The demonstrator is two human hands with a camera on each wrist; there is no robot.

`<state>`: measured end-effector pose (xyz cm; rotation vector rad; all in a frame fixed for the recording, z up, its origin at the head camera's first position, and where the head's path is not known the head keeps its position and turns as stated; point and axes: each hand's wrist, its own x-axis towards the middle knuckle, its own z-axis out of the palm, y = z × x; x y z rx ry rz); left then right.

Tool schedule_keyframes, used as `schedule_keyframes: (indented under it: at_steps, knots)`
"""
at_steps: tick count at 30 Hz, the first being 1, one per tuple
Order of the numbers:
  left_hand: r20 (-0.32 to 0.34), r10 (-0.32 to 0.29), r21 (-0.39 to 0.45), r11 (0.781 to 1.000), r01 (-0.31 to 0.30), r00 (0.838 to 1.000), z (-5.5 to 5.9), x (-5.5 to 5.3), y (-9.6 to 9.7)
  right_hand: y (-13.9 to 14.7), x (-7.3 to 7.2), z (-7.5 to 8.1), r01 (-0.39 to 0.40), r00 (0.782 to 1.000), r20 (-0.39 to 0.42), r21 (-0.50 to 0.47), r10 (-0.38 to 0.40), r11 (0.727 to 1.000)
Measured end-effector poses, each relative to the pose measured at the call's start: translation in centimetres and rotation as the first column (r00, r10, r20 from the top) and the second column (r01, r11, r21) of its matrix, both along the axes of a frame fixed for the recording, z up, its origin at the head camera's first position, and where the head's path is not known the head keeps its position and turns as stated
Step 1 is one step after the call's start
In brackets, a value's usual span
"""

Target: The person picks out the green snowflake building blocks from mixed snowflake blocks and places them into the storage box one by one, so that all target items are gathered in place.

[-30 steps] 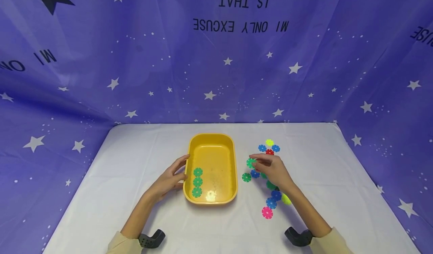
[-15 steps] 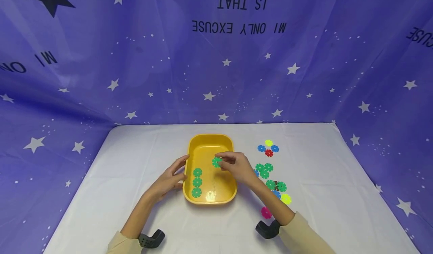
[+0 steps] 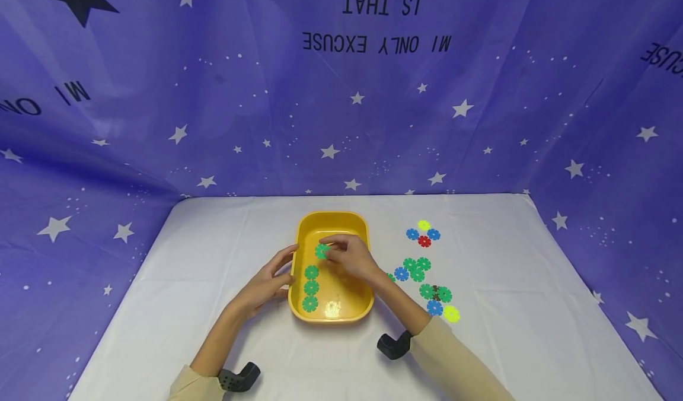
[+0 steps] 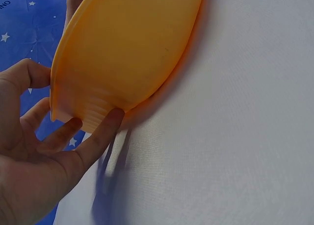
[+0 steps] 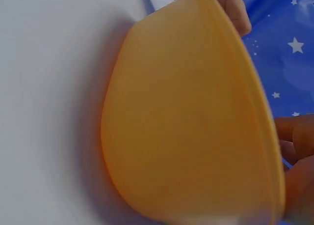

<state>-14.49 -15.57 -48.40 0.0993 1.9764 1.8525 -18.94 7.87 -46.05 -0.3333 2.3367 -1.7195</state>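
Observation:
A yellow plastic tray [image 3: 359,309] stands on the white-covered table. My left hand [image 3: 262,285] rests its spread fingertips on the tray's left outer side; in the left wrist view the fingers [image 4: 100,139] press the wall and rim. Over the tray's left half, my right hand [image 3: 351,258] pinches a green snowflake disc [image 3: 321,251] between thumb and fingers. Below that disc, a column of three green snowflake discs [image 3: 311,287] lies along the tray's left side. In the right wrist view the tray wall [image 5: 181,112] covers much of the right hand [image 5: 300,156].
Right of the tray lie more snowflake discs: a red disc [image 3: 424,241] with blue and yellow ones, a green cluster [image 3: 417,275] beside a blue disc [image 3: 401,274], and a yellow disc [image 3: 451,314]. A starry purple cloth [image 3: 341,122] hangs behind the table.
My right hand has carried the green disc leftward from the loose discs to above the tray's left half. My left hand has stayed at the tray. The right forearm now covers the pink disc's spot.

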Motion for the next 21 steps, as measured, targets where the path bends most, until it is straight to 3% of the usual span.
schedule_keyframes:
  at_steps: [13,21]
  knots:
    - [-0.002,-0.016,0.014,1.000,0.016,1.000,0.0,0.0,-0.1,-2.0,-1.1,-1.8,0.016,0.997,0.068,0.092,-0.022,0.996]
    - [0.000,-0.031,0.012,0.999,0.031,1.000,0.2,-0.1,-0.2,-2.6,-1.6,-1.9,0.019,0.995,0.095,0.124,-0.030,0.992]
